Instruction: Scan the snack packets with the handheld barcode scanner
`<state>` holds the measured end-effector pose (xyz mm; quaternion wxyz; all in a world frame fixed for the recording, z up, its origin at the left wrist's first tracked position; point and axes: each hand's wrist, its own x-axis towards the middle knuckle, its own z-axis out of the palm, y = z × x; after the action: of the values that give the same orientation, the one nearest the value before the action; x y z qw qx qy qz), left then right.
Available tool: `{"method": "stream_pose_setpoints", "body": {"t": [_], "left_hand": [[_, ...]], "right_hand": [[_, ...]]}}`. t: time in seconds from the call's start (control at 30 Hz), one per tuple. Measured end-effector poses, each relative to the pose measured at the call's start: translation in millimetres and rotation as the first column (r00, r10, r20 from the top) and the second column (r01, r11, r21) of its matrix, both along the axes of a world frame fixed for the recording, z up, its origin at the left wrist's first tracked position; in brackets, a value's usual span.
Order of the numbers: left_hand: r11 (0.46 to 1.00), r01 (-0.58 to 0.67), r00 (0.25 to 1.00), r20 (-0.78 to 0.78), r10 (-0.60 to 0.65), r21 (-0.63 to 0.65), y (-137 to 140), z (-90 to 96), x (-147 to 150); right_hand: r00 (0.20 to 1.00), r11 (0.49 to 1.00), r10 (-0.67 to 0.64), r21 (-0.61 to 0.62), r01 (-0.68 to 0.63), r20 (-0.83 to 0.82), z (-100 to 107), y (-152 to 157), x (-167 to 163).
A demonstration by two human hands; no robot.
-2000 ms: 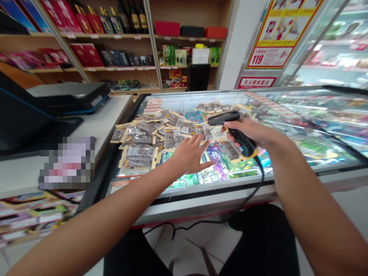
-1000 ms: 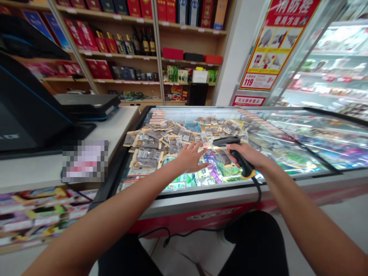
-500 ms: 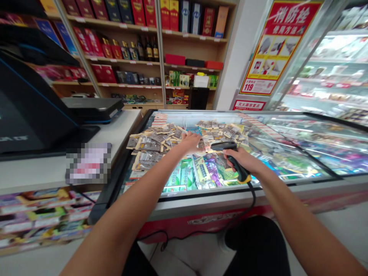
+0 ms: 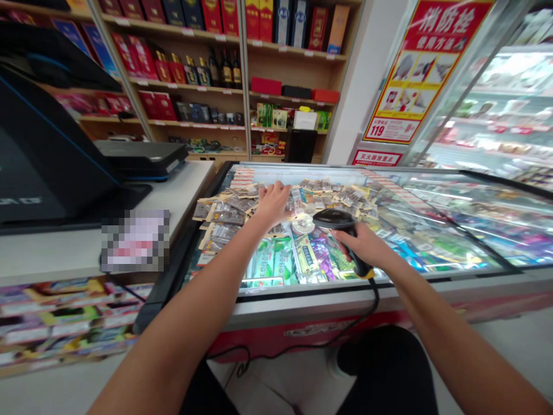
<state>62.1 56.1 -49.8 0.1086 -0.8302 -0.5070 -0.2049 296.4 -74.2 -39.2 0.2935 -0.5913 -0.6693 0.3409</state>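
A black plastic handheld barcode scanner with a yellow-trimmed handle end [image 4: 334, 218] is gripped in the right hand [image 4: 360, 245] — head pointing left, black cord [image 4: 375, 300] trailing from its base. Small flat beige-edged clear packets with dark brown contents [image 4: 227, 213] lie overlapping at various angles on the glass top [image 4: 259, 174], some beneath the left hand [image 4: 274, 202] — contact is unclear.

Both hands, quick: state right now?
Left hand: at the packets; whether it grips one cannot be told.
Right hand: closed around the black scanner.
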Motion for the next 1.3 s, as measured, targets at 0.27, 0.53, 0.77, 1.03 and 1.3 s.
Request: {"method": "stream_pose_setpoints", "body": {"t": [0.27, 0.53, 0.77, 1.03, 1.3], "left_hand": [[0.995, -0.085, 0.996, -0.001, 0.085, 0.050, -1.2, -1.0, -9.4], [0.988, -0.126, 0.992, -0.004, 0.127, 0.090, 1.0, -4.3, -9.5], [0.975, -0.209, 0.978, 0.022, 0.208, 0.079, -2.0, -0.5, -10.5], [0.980, 0.083, 0.990, -0.094, -0.101, -0.182, -52.8, 12.5, 38.6], [0.952, 0.004, 0.999, 0.040, 0.008, -0.305, -60.1, -13.4, 71.3]], "right_hand": [[0.972, 0.998, 0.005, -0.061, -0.020, -0.235, 7.1, 18.5, -9.2], [0.959, 0.993, -0.046, -0.120, 0.012, -0.281, 5.6, 30.4, -12.2], [0.966, 0.969, -0.227, -0.133, 0.210, -0.124, 20.6, 25.6, 14.3], [0.944, 0.957, -0.207, -0.255, 0.140, -0.256, -5.8, 44.5, 37.1], [0.816, 0.927, -0.082, -0.345, -0.149, -0.572, -12.3, 87.7, 20.0]]}}
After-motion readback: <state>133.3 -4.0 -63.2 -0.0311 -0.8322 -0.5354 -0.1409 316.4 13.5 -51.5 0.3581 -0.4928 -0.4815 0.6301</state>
